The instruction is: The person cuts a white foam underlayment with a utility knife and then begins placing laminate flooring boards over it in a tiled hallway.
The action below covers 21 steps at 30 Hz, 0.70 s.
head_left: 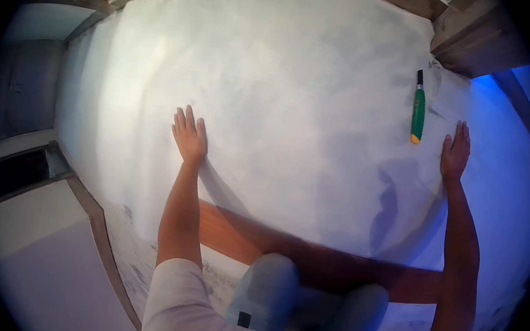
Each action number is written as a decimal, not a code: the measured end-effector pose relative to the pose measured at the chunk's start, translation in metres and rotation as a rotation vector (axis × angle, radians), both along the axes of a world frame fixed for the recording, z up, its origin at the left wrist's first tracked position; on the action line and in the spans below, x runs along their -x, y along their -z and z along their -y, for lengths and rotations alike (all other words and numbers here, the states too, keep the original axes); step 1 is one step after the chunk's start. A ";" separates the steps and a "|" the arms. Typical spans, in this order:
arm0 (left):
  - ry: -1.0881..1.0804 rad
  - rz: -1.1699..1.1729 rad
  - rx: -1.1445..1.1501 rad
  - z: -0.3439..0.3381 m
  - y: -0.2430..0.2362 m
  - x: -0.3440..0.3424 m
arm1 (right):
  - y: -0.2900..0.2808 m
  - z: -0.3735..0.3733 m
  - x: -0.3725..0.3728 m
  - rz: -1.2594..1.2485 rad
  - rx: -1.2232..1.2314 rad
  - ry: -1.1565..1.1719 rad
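1. Large white sheet of thin fabric-like material (283,83) lies spread flat over a wide surface and fills most of the view; its near edge runs diagonally from lower left to lower right.
2. Left hand (189,137) lies palm down on the white sheet, left of centre; fingers straight, held close together, pointing away from the person, thumb a little out to the side. Holds nothing, just pressed flat.
3. Right hand (455,150) lies palm down on the sheet near its right edge; fingers extended and slightly spread, nothing pinched.
4. Green utility knife with a black tip and a yellow butt end (418,113) lies on the sheet, roughly upright in the picture, black tip away from the person. It is just beside the right hand, up and to its left, not touching it; well apart from the left hand.
5. Brown wooden board edge (245,235) shows under the sheet's near edge, running diagonally between the forearms.
6. Person's knees in light grey trousers (275,289) sit at the lower edge, against the board.
7. Dark wooden frame (472,31) at upper right, beyond the sheet's corner.
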<state>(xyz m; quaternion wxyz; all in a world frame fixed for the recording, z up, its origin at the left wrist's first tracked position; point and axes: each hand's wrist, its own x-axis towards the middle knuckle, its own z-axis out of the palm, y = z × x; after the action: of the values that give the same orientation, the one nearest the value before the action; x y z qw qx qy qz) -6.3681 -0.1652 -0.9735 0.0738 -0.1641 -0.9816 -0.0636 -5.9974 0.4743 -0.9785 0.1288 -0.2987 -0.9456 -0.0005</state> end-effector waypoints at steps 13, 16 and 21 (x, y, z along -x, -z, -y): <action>-0.123 0.189 0.250 0.115 0.049 0.076 | 0.014 -0.011 -0.005 -0.059 -0.042 -0.023; 0.134 0.184 -0.146 -0.003 -0.002 -0.015 | 0.001 -0.016 -0.024 -0.085 -0.058 0.003; 0.079 0.427 0.226 -0.017 -0.103 -0.217 | 0.008 -0.011 -0.005 -0.134 0.051 0.028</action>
<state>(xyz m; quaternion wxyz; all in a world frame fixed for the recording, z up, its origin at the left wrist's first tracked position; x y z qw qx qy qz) -6.1514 -0.1482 -0.8710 -0.1568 -0.1922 -0.9687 0.0106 -5.9928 0.4851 -0.9866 0.1843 -0.3145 -0.9303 0.0416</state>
